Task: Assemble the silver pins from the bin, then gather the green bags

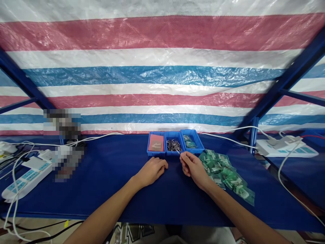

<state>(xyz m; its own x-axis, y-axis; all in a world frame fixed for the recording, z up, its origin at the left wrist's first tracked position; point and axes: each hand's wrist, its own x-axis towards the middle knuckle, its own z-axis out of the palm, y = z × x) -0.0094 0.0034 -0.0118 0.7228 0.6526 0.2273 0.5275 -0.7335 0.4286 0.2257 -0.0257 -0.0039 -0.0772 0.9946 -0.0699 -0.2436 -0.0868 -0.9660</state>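
Right hand (193, 166) pinches a thin metal pin (178, 152) (grip clenched) beside the middle tray (173, 146).

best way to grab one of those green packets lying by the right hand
Take a small green plastic packet at the loose near-right end of the pile, pinching its free edge from above. They lie flat and overlapping on the blue table, so an outer one probably lifts off easiest. The right hand is closest.
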